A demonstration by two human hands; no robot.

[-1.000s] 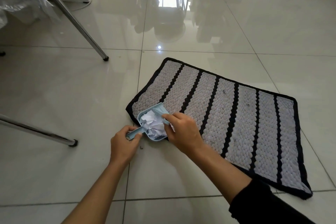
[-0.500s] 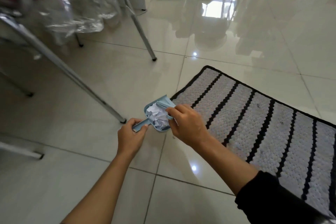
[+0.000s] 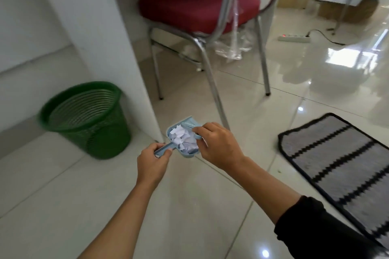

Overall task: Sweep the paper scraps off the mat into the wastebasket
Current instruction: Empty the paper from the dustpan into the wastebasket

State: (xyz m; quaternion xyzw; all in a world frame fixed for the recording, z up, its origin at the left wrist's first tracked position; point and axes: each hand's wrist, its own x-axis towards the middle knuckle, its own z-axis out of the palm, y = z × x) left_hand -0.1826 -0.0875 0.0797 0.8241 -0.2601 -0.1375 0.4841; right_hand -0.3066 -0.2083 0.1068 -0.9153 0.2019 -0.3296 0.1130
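A green mesh wastebasket (image 3: 86,120) stands on the floor at ten o'clock from the hands. A striped mat (image 3: 341,160) lies at three o'clock. Between them, a small blue dustpan (image 3: 183,139) heaped with white paper scraps (image 3: 184,137): feather-light, easily spilled. The left hand (image 3: 152,164) grips its stiff handle, the best hold; the right hand (image 3: 219,145) is closed on a small brush across the scraps.

Left hand (image 3: 152,163) grips handle of light blue dustpan (image 3: 183,140), held above tiled floor (image 3: 63,195). Pan heaped with white paper scraps (image 3: 183,138). Right hand (image 3: 219,145) pinches small blue brush (image 3: 190,125) across pan's far rim. Green mesh wastebasket (image 3: 86,120) upright on floor, left of pan, beside white wall panel. Striped mat (image 3: 341,160) at right edge. Red chair (image 3: 197,8) behind.
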